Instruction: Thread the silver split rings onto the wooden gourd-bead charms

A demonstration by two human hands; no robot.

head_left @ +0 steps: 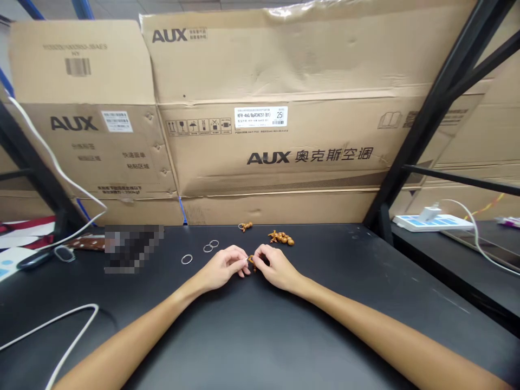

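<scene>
Close together over the middle of the black table are both hands. My left hand (225, 267) is closed in a pinch, with a thin pale edge that looks like a metal key ring (246, 259) at its fingertips. My right hand (277, 266) pinches a small brown figurine (251, 262), mostly covered by the fingers. The ring and the figurine meet between the hands; whether they are linked I cannot tell. Beyond the right hand lies a cluster of similar brown figurines (281, 238). Another figurine (246, 226) with a ring lies farther back.
Loose metal rings (187, 259) lie left of my left hand. Cardboard panels (276, 179) stand along the table's back edge. A white cable (77, 336) crosses the front left. A black metal frame post (400, 157) rises at right, near a white power strip (433, 222).
</scene>
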